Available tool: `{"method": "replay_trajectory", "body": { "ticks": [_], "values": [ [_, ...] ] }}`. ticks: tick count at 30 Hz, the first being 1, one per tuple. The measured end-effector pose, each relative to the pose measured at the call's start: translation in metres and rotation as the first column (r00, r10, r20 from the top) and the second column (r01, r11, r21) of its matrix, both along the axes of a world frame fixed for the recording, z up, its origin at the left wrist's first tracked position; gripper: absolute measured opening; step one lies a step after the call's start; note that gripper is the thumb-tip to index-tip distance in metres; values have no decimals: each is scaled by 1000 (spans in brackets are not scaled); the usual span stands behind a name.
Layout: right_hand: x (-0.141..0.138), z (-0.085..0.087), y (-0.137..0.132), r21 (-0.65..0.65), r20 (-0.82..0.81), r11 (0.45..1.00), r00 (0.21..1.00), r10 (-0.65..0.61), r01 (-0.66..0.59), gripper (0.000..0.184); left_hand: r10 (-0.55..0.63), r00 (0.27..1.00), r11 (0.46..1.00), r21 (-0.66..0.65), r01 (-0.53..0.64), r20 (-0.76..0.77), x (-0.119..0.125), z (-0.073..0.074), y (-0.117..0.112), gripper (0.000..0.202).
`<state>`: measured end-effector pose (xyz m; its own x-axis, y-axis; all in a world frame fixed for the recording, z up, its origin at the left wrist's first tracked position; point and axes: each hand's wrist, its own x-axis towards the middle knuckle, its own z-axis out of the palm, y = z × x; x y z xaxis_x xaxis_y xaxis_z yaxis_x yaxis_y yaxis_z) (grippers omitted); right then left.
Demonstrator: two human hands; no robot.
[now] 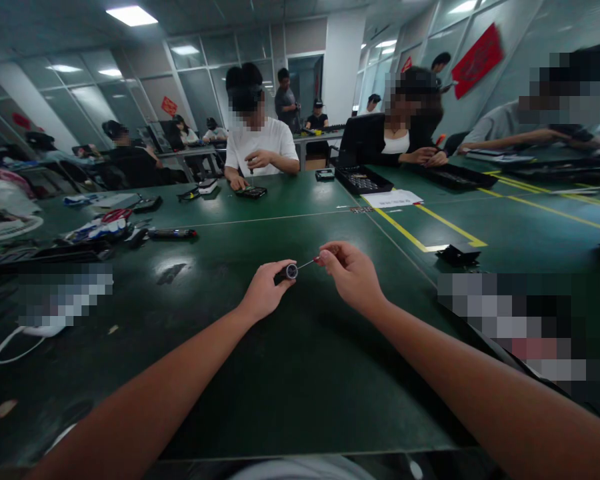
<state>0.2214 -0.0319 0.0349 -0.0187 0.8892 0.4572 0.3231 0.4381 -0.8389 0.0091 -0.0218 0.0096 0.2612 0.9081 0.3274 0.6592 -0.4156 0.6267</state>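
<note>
My left hand (pixel 264 290) is closed around a short dark cylindrical handle with a silver end (pixel 289 271), held above the green table (pixel 260 373). My right hand (pixel 350 273) pinches the far end of a thin metal bit (pixel 307 264) that runs into the handle's silver end. Both hands hover close together over the middle of the table.
A small black part (pixel 459 253) lies to the right near yellow floor-style tape lines (pixel 420 241). Tools, a dark pen-like driver (pixel 173 233) and clutter lie at the left. A white cable (pixel 15 343) curls at the near left. People sit across the table with black trays (pixel 363 180).
</note>
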Motion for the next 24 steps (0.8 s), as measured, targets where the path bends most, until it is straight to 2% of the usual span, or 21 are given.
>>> {"method": "replay_trajectory", "body": {
  "ticks": [6,12,15,17,21,24],
  "values": [
    [0,1,-1,-7,0,1000,1000,-2,2,27,-2,1000,1000,-3,2,6,0,1,0,38],
    [0,5,-4,-63,6,990,992,124,-123,24,35,997,999,8,-35,65,-2,-1,2,38],
    [-1,6,-8,-41,32,982,982,186,-185,22,41,996,999,20,-43,73,-3,-2,2,37],
    [-3,7,-10,-17,57,987,985,161,-160,27,37,997,999,35,-40,67,-3,-3,2,37],
    [-5,7,-13,29,119,1000,993,-5,1,39,14,999,998,60,-16,42,-2,-2,1,36],
    [-5,9,-13,40,161,998,986,-52,46,35,20,999,998,58,-22,30,-1,-1,1,37]
  ]
}}
